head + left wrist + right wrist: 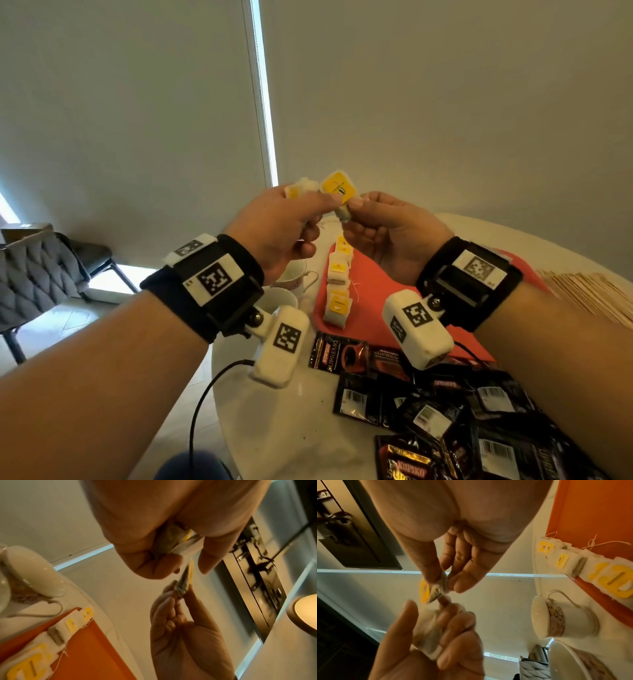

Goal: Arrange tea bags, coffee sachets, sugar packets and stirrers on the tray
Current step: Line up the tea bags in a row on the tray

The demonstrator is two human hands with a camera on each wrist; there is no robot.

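both hands raised above the worktop: right hand [387, 233] pinches one tea bag [339, 188], left hand [284, 226] grips a bunch of tea bags [299, 188]. step: separating one; next, likely extending the row [337, 284] on the tray [380, 294].

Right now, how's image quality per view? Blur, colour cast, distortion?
Head view: sharp, strong wide-angle bend, daylight strip between the blinds blown out; the raised tea bag is readable. Left wrist view: warm orange cast, left hand soft and close, the tray and the tea bags on it smeared. Right wrist view: same cast, right hand blurred, mug clearer.
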